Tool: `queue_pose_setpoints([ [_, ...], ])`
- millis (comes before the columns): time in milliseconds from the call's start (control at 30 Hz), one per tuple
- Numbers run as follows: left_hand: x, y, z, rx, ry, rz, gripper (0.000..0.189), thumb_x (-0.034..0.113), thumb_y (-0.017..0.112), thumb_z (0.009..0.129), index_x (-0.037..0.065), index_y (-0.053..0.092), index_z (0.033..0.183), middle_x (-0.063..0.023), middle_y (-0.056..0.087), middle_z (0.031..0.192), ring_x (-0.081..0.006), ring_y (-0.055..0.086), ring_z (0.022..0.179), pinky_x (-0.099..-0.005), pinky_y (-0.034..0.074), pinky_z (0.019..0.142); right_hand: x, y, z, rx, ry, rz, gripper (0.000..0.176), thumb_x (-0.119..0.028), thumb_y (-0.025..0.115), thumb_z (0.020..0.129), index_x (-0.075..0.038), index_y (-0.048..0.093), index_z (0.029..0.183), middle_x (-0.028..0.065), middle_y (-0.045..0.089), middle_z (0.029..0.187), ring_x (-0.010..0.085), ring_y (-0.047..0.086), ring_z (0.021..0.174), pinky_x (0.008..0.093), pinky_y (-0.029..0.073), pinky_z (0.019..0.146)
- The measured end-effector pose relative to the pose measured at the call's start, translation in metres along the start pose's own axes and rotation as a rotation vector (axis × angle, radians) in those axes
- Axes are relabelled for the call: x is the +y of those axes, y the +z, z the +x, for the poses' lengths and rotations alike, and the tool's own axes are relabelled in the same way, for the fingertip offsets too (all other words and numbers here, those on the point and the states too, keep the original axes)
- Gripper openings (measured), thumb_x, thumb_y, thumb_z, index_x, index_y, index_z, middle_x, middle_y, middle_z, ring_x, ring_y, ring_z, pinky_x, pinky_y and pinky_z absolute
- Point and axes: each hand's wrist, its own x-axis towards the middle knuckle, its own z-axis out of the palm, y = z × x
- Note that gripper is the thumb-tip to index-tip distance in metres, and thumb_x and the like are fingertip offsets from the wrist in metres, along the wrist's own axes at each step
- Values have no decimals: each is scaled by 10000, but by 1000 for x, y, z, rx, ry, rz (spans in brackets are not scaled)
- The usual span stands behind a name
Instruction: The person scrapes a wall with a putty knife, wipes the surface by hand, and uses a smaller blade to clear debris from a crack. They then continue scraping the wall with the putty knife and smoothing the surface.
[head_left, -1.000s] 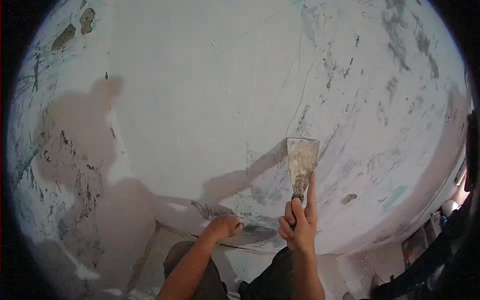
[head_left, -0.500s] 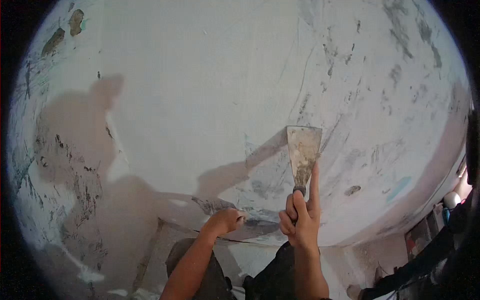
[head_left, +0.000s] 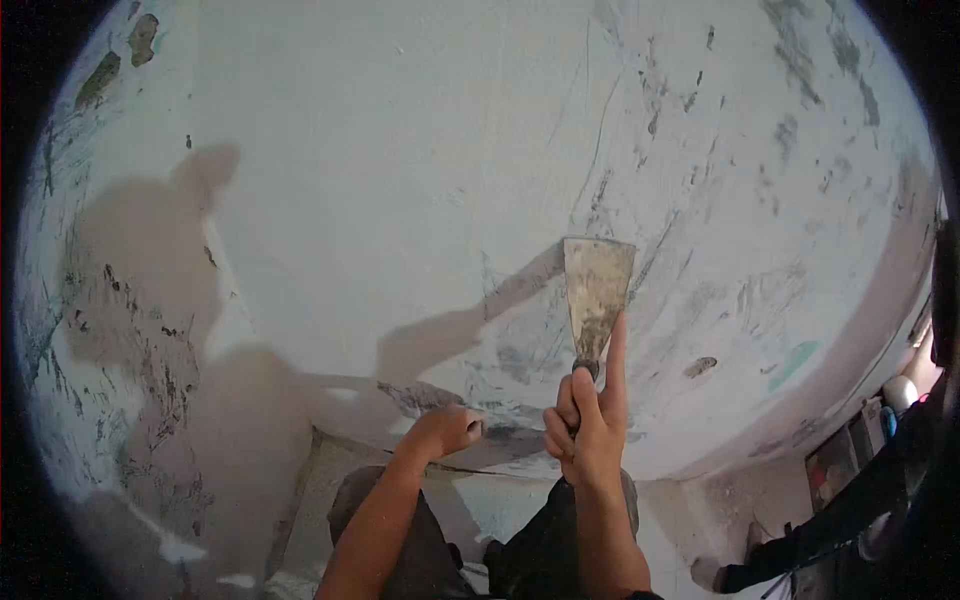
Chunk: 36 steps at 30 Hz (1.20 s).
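My right hand (head_left: 585, 425) grips the dark handle of a putty knife (head_left: 595, 295), index finger stretched up along the blade. The wide metal blade is smeared with dried filler and lies flat against the white plastered wall (head_left: 400, 180), edge upward. My left hand (head_left: 448, 430) is curled in a loose fist, knuckles resting against the wall low down, to the left of the knife. I cannot see anything held in it. Scraped grey patches surround both hands.
The wall fills most of the view, with dark chipped spots at upper left (head_left: 100, 80) and scratches at upper right. My shadow falls on the left part. My dark trousers (head_left: 520, 560) and a bit of floor show below. Cluttered objects (head_left: 860, 440) sit at the right edge.
The putty knife and my right hand have slid upward along the wall and a little left. My left hand stays against the wall, drifting slightly up with the view.
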Motion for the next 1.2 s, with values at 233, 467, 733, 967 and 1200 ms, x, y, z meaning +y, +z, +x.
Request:
queue_pose_setpoints([
  [233, -4, 9, 1, -8, -7, 28, 224, 192, 518, 871, 109, 681, 1001, -160, 692, 951, -363, 650, 860, -487, 496, 756, 3, 3, 2, 39, -5, 3, 692, -169, 442, 1048, -237, 3, 1578, -53, 298, 594, 40, 256, 421, 235, 244, 349],
  [467, -15, 14, 5, 26, 33, 36, 247, 209, 517, 877, 104, 687, 1022, -179, 694, 942, -364, 659, 867, -480, 499, 764, -1, 0, 2, 29, -27, 23, 678, -128, 422, 1044, -227, 18, 1580, -44, 306, 596, 42, 265, 416, 233, 243, 343],
  [733, 4, 4, 1, -44, -11, -5, 263, 220, 518, 879, 61, 685, 1005, -211, 682, 945, -391, 649, 873, -489, 492, 780, -7, -7, -1, 44, 14, 38, 691, -141, 441, 1040, -238, 20, 1579, -35, 316, 604, 38, 269, 414, 226, 246, 338],
  [967, -35, 27, 17, -43, 32, 103, 318, 294, 499, 936, 32, 678, 932, -218, 668, 948, -409, 625, 856, -500, 476, 765, -23, -19, 1, 9, 56, -44, 686, -182, 473, 1040, -240, 54, 1579, -40, 322, 601, 34, 276, 405, 225, 237, 328],
  [1200, -37, 30, 17, -75, 10, 43, 307, 286, 503, 937, 23, 662, 944, -222, 660, 943, -419, 619, 813, -503, 473, 743, -16, -12, 6, 21, 46, -64, 647, -113, 403, 1043, -236, 62, 1580, -50, 281, 603, 33, 225, 401, 215, 209, 328],
])
